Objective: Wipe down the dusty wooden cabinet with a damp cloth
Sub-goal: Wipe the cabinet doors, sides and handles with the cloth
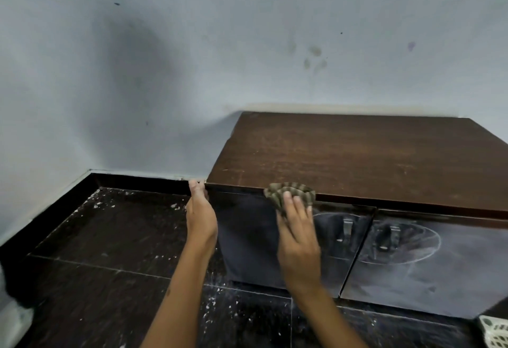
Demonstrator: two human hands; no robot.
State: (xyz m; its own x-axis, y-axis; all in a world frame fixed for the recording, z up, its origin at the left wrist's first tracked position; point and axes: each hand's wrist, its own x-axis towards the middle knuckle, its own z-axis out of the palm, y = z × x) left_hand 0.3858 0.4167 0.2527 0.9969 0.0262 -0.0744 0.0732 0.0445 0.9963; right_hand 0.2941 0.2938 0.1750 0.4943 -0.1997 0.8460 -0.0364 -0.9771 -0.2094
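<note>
Cabinet: the low wooden cabinet is set against the pale wall. Its brown top looks dull and streaky. Two dark doors are seen on the front.
Cloth: the striped cloth is bunched up at the cabinet's top front edge, above the left door.
Right hand: the right hand is laid on the cloth with fingers nearly straight. The cloth is pressed against the cabinet's front, not squeezed in a fist.
Left hand: the left hand is placed at the cabinet's left front corner. Its fingertips are hooked on the corner edge, probably to keep steady.
Right door: round wipe marks are seen on the right door, around a metal handle.
Step now: the front edge is likely being wiped.
How to do it well: the cloth should be pushed flat along the edge in one long stroke. A clean side should be turned out when dust is picked up.
Floor: white crumbs are scattered on the dark floor tiles left of the cabinet.
</note>
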